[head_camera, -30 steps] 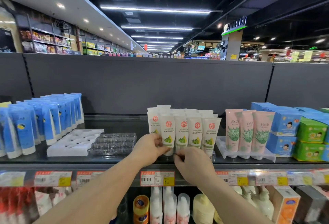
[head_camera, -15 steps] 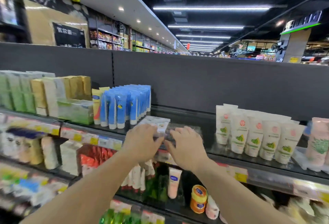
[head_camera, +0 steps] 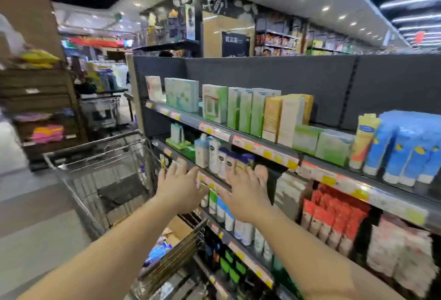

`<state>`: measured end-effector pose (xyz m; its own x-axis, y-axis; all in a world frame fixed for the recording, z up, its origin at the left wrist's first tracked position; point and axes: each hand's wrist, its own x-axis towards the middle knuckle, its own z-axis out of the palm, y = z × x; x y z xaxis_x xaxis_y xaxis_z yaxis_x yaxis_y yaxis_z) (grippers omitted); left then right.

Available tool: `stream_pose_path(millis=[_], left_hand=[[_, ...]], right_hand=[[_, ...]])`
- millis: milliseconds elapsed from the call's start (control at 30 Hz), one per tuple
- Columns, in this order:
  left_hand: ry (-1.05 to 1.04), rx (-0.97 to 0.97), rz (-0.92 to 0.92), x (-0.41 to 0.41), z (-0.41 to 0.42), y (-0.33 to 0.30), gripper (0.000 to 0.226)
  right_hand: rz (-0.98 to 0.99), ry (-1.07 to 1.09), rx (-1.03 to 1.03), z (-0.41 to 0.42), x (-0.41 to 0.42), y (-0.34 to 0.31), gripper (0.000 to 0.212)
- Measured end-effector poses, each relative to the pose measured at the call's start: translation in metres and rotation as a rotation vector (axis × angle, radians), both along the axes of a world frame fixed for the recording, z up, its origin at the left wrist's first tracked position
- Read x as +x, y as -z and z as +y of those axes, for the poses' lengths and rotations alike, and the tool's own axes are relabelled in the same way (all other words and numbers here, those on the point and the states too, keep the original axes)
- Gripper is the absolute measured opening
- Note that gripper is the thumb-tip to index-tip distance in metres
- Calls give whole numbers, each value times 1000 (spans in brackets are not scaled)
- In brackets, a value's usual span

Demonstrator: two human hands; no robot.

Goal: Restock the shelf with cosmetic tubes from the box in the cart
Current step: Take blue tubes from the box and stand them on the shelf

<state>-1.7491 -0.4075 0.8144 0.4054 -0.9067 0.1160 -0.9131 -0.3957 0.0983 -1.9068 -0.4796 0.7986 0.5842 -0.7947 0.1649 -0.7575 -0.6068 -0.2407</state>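
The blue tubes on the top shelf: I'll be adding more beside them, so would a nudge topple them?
Probably. The blue tubes stand upright on narrow white caps, tall for their base, so a sideways bump would likely tip one. They are packed close together, so one could knock its neighbours. They look like soft plastic, likely light and unlikely to break.

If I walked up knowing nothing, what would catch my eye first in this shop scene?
Probably the two bare hands in the middle, the left hand and right hand, both spread open and holding nothing in front of the shelves. Left of them stands a silver wire shopping cart with a brown cardboard box inside. On the right end of the top shelf, a row of bright blue cosmetic tubes stands out.
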Motion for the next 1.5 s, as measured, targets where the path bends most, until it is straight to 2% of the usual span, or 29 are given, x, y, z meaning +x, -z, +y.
stream_pose_path(millis=[300,500,667,933,1133,1267,1367,1500], left_hand=[[-211,33,-15,160,5,55,72],[-304,83,10,259,-38,90,71],[-294,147,79,322,-87,128,69],[-136,235,149,396,-151,209,72],[146,338,194,429,-194,290,70],[272,400,267,435,-206,345,65],[298,485,373,428,-202,396,62],[322,641,456,402,-186,457,52]], right_hand=[[21,-177,38,-31,192,48,62],[57,-239,102,-89,296,86,62],[89,-262,158,-142,355,116,61],[142,-138,283,-188,400,192,60],[157,82,360,-197,409,252,59],[196,177,421,-194,411,287,60],[194,237,438,-189,411,318,75],[236,264,527,-179,403,362,60]])
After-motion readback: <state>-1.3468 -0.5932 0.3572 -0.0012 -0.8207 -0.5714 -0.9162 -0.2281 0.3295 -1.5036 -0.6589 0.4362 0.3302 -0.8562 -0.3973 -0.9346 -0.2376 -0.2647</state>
